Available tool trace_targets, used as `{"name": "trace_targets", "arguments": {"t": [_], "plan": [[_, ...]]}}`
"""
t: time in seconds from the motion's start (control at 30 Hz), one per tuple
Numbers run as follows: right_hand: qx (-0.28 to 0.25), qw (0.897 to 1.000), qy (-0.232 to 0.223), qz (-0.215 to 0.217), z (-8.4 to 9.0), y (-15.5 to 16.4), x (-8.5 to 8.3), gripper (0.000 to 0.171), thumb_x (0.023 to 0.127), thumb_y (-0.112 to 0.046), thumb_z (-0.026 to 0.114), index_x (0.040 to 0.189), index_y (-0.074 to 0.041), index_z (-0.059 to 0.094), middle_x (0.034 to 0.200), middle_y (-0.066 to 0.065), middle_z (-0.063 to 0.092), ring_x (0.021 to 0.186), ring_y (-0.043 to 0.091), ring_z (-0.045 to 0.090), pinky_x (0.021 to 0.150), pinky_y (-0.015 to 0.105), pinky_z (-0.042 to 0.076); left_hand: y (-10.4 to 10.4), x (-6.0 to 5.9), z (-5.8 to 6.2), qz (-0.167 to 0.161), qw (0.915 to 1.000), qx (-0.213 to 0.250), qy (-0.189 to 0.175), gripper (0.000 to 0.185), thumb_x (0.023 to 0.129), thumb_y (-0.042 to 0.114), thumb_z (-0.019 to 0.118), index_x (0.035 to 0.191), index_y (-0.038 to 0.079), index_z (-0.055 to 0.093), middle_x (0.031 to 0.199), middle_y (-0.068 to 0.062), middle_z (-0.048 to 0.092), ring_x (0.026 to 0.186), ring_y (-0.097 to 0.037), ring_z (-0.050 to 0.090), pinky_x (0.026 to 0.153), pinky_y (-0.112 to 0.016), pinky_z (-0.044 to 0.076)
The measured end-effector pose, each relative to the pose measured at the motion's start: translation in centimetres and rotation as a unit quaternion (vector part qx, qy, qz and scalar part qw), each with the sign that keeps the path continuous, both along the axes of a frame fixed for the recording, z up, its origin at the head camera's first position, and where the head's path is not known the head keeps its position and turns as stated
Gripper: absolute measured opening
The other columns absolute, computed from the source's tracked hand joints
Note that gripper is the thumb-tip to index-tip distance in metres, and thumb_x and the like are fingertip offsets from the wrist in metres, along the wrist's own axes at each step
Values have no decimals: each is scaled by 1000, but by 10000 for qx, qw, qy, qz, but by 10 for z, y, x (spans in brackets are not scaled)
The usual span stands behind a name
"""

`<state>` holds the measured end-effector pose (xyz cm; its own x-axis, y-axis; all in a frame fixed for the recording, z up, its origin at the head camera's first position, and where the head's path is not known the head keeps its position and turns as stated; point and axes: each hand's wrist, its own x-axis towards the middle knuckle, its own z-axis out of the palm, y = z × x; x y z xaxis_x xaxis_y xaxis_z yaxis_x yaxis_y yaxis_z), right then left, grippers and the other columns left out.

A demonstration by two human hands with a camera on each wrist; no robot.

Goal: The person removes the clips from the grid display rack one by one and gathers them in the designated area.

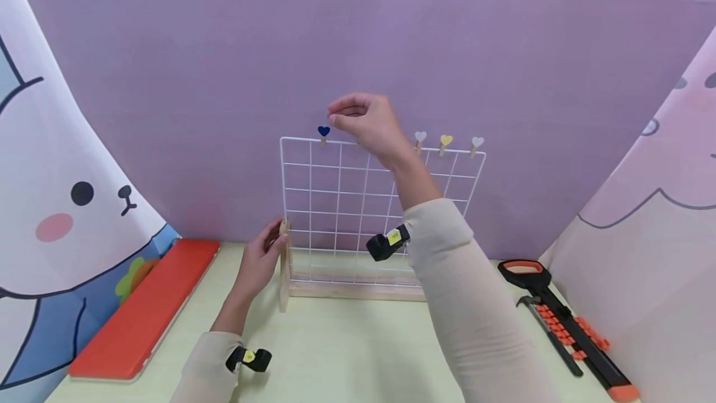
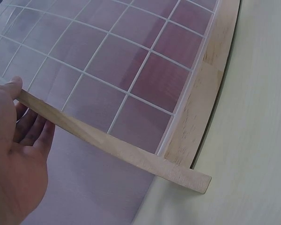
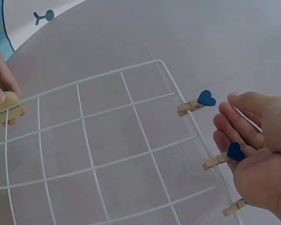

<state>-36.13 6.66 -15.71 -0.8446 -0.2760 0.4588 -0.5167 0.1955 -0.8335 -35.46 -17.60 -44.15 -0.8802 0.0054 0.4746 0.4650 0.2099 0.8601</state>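
Cream-sleeved right hand [image 1: 366, 123] is hovering, fingers loosely curled and empty, at the top edge of the white wire grid panel [image 1: 358, 204], by a blue heart wooden clip [image 3: 235, 152]. Left hand [image 1: 263, 260] is gripping the panel's wooden side post [image 2: 107, 140], steadying. Judging step: working clips along the top; next needs a pinch on a clip.

No readable text, label, brand, number or sign appears anywhere in the three views.

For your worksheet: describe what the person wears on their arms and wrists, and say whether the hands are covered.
Both arms wear long, close-fitting beige sleeves. Each wrist carries a small black camera unit with a yellow label: left, right. The left hand and right hand are bare, without gloves.
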Motion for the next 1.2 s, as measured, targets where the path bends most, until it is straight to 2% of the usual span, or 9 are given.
{"name": "trace_targets", "arguments": {"t": [0.17, 0.3, 0.4, 0.57, 0.87, 0.97, 1.13, 1.2], "plan": [[224, 9997, 52, -73, -1, -3, -1, 22, 95, -6, 74, 114, 3, 73, 106, 12, 76, 97, 16, 70, 91, 27, 58, 1, 0, -1, -3, 10000, -6, 17, 48, 107, 22, 57, 152, 5, 49, 149, -22, 57, 117, 14, 54, 101, -3, 45], [319, 9994, -14, -93, -2, -3, -1, 22, 94, -7, 74, 115, 3, 73, 104, 10, 76, 97, 17, 70, 91, 27, 59, 1, 0, -1, 20, 10000, -73, -1, 49, 107, 23, 57, 153, 6, 49, 149, -21, 57, 129, -10, 59, 101, -3, 44], [352, 9993, -115, -79, -3, -3, -1, 22, 94, -6, 74, 115, 3, 73, 102, 9, 76, 97, 18, 71, 90, 27, 60, 0, 1, -1, 42, 9999, -111, -40, 49, 107, 24, 57, 153, 6, 48, 149, -21, 57, 131, -16, 58, 101, -3, 44], [402, 9989, -228, -9, -3, -6, -2, 24, 93, -2, 74, 116, 4, 72, 100, 10, 76, 93, 19, 72, 89, 27, 60, 0, 2, -1, 49, 9999, -79, -58, 49, 107, 23, 57, 152, 5, 48, 148, -22, 57, 118, 10, 55, 100, -2, 45], [656, 9976, -139, -163, -6, -7, -1, 17, 91, -3, 76, 108, -1, 76, 99, 11, 77, 101, 30, 74, 82, 23, 58, 2, 4, -2, 5, 10000, -48, -41, 49, 108, 22, 56, 152, 4, 48, 148, -23, 57, 118, 11, 55, 100, -3, 46], [686, 9972, -75, -273, -6, -8, 0, 14, 91, -4, 77, 105, -3, 77, 98, 10, 78, 98, 27, 74, 80, 23, 56, 2, 5, -1, 32, 9999, -89, -44, 49, 108, 23, 56, 153, 4, 48, 149, -23, 57, 123, 1, 58, 101, -3, 45], [561, 9976, -9, -393, -8, -9, 0, 15, 90, -4, 77, 105, -2, 78, 97, 11, 79, 90, 19, 75, 78, 22, 56, 2, 4, 0, 50, 9999, -132, -58, 50, 108, 24, 56, 153, 5, 47, 150, -21, 56, 136, -29, 55, 101, -2, 44], [500, 9978, -2, -426, -8, -10, -1, 14, 90, -3, 77, 104, -2, 79, 97, 12, 79, 88, 17, 74, 78, 22, 56, 1, 3, -1, 42, 9999, -119, -69, 50, 108, 24, 56, 153, 5, 48, 151, -21, 56, 136, -33, 53, 101, -2, 44]]}}
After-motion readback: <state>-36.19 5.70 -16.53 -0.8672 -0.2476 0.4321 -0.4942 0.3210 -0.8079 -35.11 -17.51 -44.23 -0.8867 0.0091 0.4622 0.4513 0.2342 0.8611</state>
